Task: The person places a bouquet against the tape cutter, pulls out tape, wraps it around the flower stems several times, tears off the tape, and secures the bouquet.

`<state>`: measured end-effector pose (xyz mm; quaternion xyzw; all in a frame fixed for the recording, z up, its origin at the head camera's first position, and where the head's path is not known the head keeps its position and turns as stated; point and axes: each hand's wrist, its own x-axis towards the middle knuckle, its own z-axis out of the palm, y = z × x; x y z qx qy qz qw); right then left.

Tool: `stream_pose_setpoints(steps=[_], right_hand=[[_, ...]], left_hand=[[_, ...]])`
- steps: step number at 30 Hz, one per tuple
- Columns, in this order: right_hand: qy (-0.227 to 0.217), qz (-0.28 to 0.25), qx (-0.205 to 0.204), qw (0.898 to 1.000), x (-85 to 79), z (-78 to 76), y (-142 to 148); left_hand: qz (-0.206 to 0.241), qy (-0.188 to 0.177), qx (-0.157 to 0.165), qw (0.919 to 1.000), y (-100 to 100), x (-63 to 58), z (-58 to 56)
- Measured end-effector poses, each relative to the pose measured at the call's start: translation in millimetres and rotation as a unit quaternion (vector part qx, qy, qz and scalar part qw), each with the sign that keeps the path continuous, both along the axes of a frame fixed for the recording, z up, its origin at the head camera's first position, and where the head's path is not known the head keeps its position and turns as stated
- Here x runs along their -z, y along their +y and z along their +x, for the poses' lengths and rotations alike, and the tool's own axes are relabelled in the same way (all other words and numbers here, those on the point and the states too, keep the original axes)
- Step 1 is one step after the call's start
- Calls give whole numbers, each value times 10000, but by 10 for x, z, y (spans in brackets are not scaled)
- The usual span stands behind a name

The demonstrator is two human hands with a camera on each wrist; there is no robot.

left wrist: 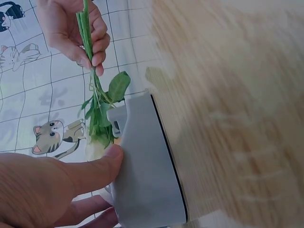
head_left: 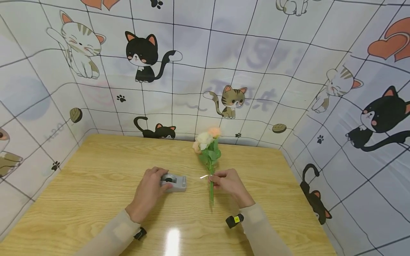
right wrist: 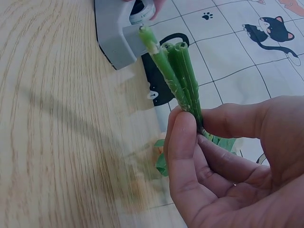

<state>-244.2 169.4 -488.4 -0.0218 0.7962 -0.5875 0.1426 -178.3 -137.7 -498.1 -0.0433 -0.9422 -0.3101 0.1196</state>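
A small bouquet of flowers [head_left: 205,139], with white and peach blooms and green leaves, is pinched by its stems between the thumb and fingers of my right hand [head_left: 230,184]. In the right wrist view, several cut stem ends [right wrist: 178,71] rise above the fingers. A short shiny strip of tape [head_left: 203,176] sticks out to the left of the stems. To the left, my left hand [head_left: 148,190] grips a grey tape dispenser [head_left: 178,185] with thumb and fingers on either side of it. A tape roll [right wrist: 144,12] sits in the dispenser.
Both hands work over a light wooden table [head_left: 121,153]. A white cloth wall [head_left: 189,81] with grid lines and cartoon cats stands at the table's back and sides. A black band with a yellow mark [head_left: 236,219] is on the right wrist.
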Motion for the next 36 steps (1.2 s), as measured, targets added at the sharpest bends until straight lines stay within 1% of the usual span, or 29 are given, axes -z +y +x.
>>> stream_pose_setpoints(steps=[3, 6, 9, 12, 14, 17, 19, 21, 25, 26, 28, 30, 31, 33, 36], right_hand=[[-15, -11, -39, 10000, -4, -1, 9], [-52, -59, -87, 9999, -8, 0, 18], [-83, -76, -89, 9999, -5, 2, 31], [-110, -84, -82, 9999, 7, -2, 42], [-108, -73, -100, 9999, 15, -7, 49], [-109, -68, -122, 9998, 23, -15, 51], [-86, -41, -135, 9999, 22, -14, 49], [-78, -45, -125, 9999, 19, -8, 50], [-112, -91, -92, 9999, 12, 8, 38], [-130, -118, -84, 9998, 11, 12, 36], [-152, -169, -68, 9997, 15, 16, 38], [-167, -225, -77, 9996, 22, 14, 44], [-183, -255, -67, 9995, 24, 13, 45], [-176, -302, -94, 9993, 31, 7, 47], [-210, -372, -89, 9990, 39, -1, 42]], left_hand=[[7, 220, -24, 9998, 50, -17, 30], [-28, 624, 13, 9980, 125, -36, 62], [-37, 1012, 173, 9947, 232, -61, 99], [50, 1142, 377, 9927, 359, -82, 139], [144, 1086, 504, 9927, 442, -79, 155], [451, 781, 674, 9936, 557, -61, 169], [749, 518, 807, 9926, 627, -39, 171], [1086, 248, 964, 9891, 689, -18, 166], [1575, -253, 1348, 9779, 784, 37, 146], [1689, -364, 1470, 9739, 805, 50, 140], [1985, -714, 1675, 9630, 849, 76, 133], [2337, -1058, 1856, 9485, 894, 102, 125], [2570, -1242, 1928, 9388, 916, 110, 122], [3040, -1586, 2046, 9168, 959, 134, 114], [3591, -1913, 2205, 8865, 1016, 162, 104]])
